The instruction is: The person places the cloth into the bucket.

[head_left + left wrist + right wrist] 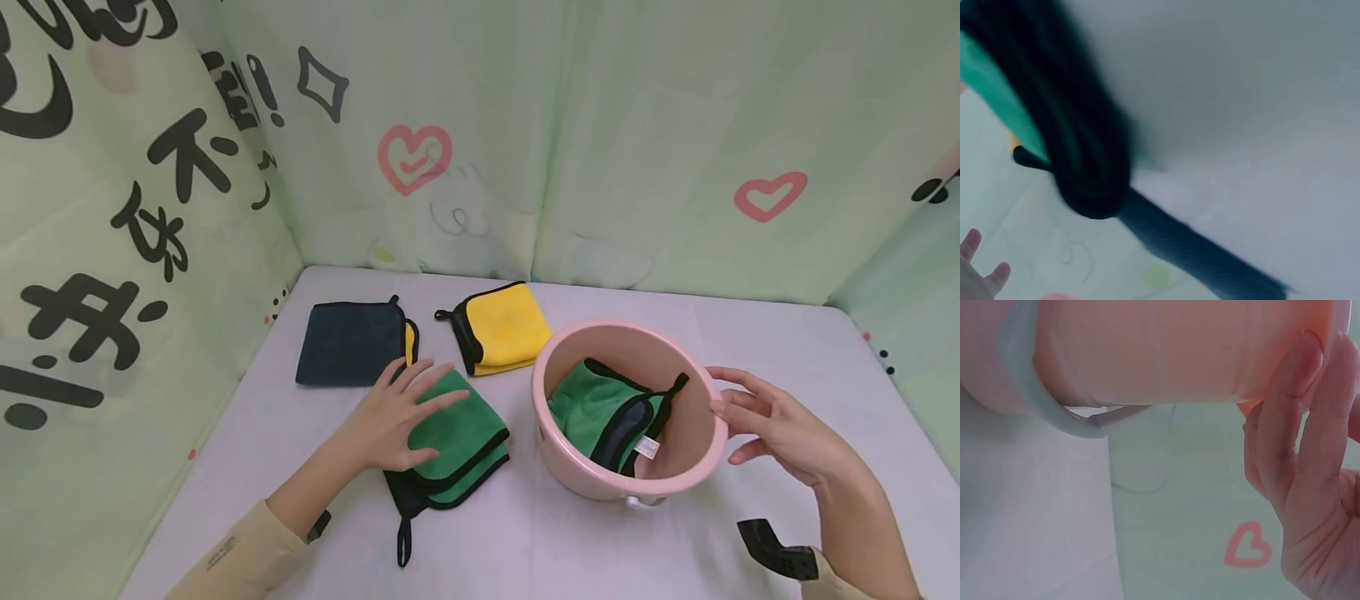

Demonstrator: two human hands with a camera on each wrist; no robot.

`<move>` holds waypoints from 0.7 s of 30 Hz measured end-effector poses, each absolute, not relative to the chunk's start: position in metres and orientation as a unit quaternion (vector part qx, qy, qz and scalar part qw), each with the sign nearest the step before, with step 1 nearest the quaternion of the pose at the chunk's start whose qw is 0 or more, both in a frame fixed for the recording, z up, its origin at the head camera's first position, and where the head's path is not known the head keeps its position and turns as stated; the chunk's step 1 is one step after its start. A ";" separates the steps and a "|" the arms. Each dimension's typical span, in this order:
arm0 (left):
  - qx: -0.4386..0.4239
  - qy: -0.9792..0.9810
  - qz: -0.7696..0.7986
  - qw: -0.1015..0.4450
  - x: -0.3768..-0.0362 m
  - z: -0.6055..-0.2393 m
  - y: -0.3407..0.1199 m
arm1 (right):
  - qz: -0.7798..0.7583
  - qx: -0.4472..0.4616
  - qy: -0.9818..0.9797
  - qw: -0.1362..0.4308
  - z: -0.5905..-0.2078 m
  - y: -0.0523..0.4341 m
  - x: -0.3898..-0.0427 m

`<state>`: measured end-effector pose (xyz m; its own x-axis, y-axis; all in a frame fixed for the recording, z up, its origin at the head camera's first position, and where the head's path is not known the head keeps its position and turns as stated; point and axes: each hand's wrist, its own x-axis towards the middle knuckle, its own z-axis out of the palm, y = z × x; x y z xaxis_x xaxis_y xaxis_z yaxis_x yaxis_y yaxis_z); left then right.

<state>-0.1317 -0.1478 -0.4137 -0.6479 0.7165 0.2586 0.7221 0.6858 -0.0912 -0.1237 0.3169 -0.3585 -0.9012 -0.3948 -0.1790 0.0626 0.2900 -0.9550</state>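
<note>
Pink basin (701, 454) holding green cloth (592, 404), right hand (780, 429) fingers straight at rim, left hand (393, 417) flat on folded green cloth (461, 442)

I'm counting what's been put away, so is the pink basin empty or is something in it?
Not empty: the pink basin holds one crumpled green cloth with black trim and a white tag.

Folded green cloth (457, 437) flat beside pink basin (570, 471).

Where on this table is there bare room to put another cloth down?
Bare patches: the near edge of the table in front of the pink basin, and the far right behind it. It is crowded at the left, around the green cloth, dark cloth and yellow cloth.
</note>
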 end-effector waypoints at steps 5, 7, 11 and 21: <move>-0.415 -0.903 -0.004 0.111 -0.130 -0.425 -0.162 | -0.588 -0.107 0.777 0.196 -0.359 0.317 -0.124; -0.420 -0.902 0.005 0.100 -0.129 -0.429 -0.167 | -0.588 -0.110 0.777 0.196 -0.359 0.316 -0.124; -0.431 -0.899 0.021 0.078 -0.127 -0.437 -0.174 | -0.593 -0.116 0.772 0.196 -0.359 0.317 -0.124; -0.434 -0.900 0.023 0.025 -0.124 -0.453 -0.180 | -0.590 -0.112 0.775 0.197 -0.359 0.316 -0.124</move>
